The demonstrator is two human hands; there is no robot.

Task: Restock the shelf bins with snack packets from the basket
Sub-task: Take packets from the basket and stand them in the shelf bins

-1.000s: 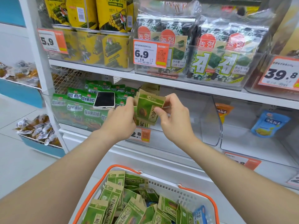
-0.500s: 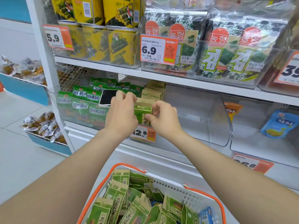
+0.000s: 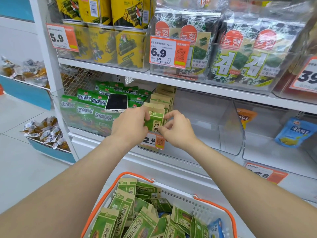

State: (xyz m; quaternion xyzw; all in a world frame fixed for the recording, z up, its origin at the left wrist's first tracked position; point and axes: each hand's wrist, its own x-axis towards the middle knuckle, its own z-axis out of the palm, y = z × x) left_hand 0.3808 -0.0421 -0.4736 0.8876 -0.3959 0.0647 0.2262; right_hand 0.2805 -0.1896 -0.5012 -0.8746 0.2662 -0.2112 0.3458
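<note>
**Obs.: both hands on one packet at the front of the clear bin**

- Left hand (image 3: 130,124): fingers curled round the left edge of a green-and-tan packet (image 3: 154,121); knuckles face the camera. Firm grip.
- Right hand (image 3: 179,132): thumb and forefinger pinch the packet's lower right edge. The other fingers are loosely bent and lie off the packet.
- The packet is upright, print facing out, between the two hands. It stands at the front of a row of like packets (image 3: 163,98) that runs away from the hands into the clear bin (image 3: 214,121). I cannot tell whether its bottom edge rests on the bin floor.
- Just under both hands, on the bin's front: price tag (image 3: 152,141) reading 2.8, partly covered by the fingers.
- Beyond the left hand: a phone (image 3: 116,102), screen dark, lying flat on green bags (image 3: 85,107) in the neighbouring bin.
- Right of the right hand, well apart: a blue pouch (image 3: 295,133).
- Below the forearms, nearer the body than the hands: basket (image 3: 188,201), white with an orange rim, holding a loose heap of basket packets (image 3: 137,213) of the same green-and-tan kind.
- Above the hands: seaweed packs (image 3: 240,55) on the upper shelf.
</note>
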